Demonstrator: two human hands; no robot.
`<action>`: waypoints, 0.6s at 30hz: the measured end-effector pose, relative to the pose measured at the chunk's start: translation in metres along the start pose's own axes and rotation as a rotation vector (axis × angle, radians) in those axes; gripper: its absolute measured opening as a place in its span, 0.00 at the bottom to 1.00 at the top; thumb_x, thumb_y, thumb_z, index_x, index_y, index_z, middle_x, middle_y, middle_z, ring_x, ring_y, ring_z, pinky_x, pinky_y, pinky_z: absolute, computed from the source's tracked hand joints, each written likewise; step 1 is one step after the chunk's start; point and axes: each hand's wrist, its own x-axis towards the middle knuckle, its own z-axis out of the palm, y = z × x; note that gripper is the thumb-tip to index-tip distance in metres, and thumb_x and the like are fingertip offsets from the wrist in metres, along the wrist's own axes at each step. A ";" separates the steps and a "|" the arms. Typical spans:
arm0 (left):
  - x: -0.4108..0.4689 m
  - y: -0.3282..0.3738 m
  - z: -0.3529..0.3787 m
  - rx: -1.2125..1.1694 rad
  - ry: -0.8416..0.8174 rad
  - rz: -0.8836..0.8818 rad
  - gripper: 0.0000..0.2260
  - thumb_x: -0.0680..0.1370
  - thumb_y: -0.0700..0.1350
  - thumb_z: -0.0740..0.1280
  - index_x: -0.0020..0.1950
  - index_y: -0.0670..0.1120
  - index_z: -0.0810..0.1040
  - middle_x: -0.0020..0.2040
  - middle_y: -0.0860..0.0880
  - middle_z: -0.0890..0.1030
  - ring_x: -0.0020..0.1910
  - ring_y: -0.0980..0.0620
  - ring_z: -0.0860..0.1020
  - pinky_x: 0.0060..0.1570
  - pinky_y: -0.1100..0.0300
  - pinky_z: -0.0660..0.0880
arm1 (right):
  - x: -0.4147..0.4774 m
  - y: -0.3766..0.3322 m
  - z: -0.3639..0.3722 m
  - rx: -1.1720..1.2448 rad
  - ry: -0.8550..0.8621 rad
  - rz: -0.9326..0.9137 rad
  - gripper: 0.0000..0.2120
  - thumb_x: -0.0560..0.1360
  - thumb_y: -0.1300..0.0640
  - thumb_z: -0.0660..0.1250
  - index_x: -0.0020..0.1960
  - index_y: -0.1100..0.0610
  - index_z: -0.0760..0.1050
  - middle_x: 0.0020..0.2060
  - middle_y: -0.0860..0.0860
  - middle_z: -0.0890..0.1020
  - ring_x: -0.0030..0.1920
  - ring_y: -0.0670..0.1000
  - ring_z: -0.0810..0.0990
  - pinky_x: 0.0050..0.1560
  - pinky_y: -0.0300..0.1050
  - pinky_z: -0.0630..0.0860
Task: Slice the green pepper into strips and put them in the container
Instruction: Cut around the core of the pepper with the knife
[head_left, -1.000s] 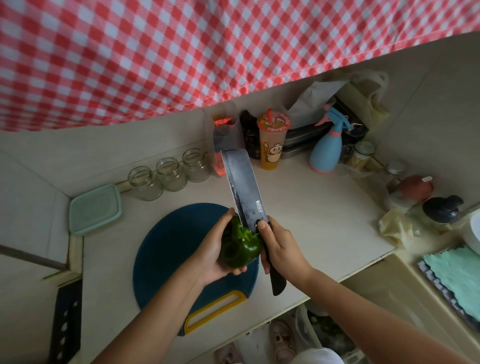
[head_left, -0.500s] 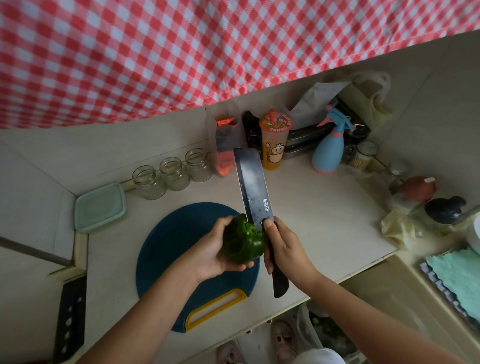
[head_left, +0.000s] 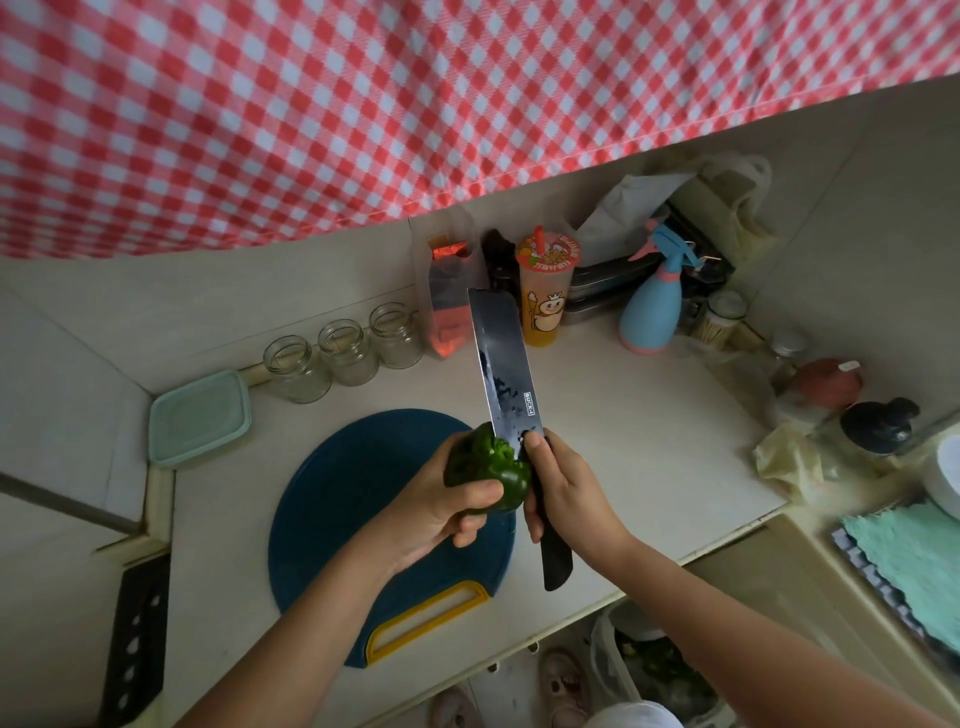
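Counting first: we see one pepper (head_left: 488, 467), one knife (head_left: 501, 364), one round blue board (head_left: 353, 493), one lidded teal container (head_left: 200, 418), three empty glass jars (head_left: 348, 351), one printed cup (head_left: 545, 291), one spray bottle (head_left: 652, 306) and two hands.

The left hand (head_left: 441, 504) grasps the pepper from the left and near side, with one finger curled across the pepper's front. The right hand (head_left: 566, 488) is clenched round the knife handle, its forefinger laid up against the heel of the blade. The pepper sits between the two hands, touching both, over the right part of the board. We cannot tell if it rests on the board or is held clear of it. The blade's heel is at the pepper's top right edge, and the blade points away towards the cup. The pepper looks whole, with no strips on the board.

The container sits shut at the far left corner of the worktop (head_left: 649, 457), well apart from the hands, and the jars stand in a row just to its right.

Against the frame half a second back, the left hand has rolled further round the pepper. Its thumb was up at the far top then, and now a finger crosses the near face. The knife heel is at the same spot on the pepper, with the blade a bit more upright. Container, jars and cup are unmoved.
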 end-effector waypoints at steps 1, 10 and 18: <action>0.000 -0.001 -0.002 -0.010 -0.012 -0.006 0.32 0.62 0.49 0.74 0.64 0.50 0.68 0.42 0.48 0.75 0.27 0.57 0.68 0.24 0.65 0.67 | 0.000 -0.001 0.000 -0.006 -0.012 -0.004 0.18 0.82 0.46 0.50 0.52 0.60 0.69 0.24 0.57 0.73 0.22 0.56 0.71 0.30 0.49 0.71; -0.004 0.001 -0.013 -0.091 -0.108 -0.072 0.41 0.56 0.57 0.80 0.64 0.46 0.69 0.45 0.46 0.75 0.24 0.59 0.67 0.23 0.65 0.71 | 0.000 -0.008 0.003 -0.054 -0.068 -0.051 0.24 0.78 0.43 0.51 0.52 0.64 0.68 0.23 0.53 0.76 0.21 0.53 0.72 0.29 0.50 0.73; -0.005 0.004 -0.012 -0.169 -0.056 -0.118 0.40 0.53 0.52 0.83 0.62 0.45 0.71 0.48 0.42 0.81 0.37 0.47 0.82 0.33 0.61 0.79 | 0.009 -0.010 -0.005 -0.129 -0.081 -0.006 0.21 0.81 0.47 0.52 0.51 0.65 0.68 0.24 0.53 0.75 0.22 0.55 0.73 0.28 0.50 0.73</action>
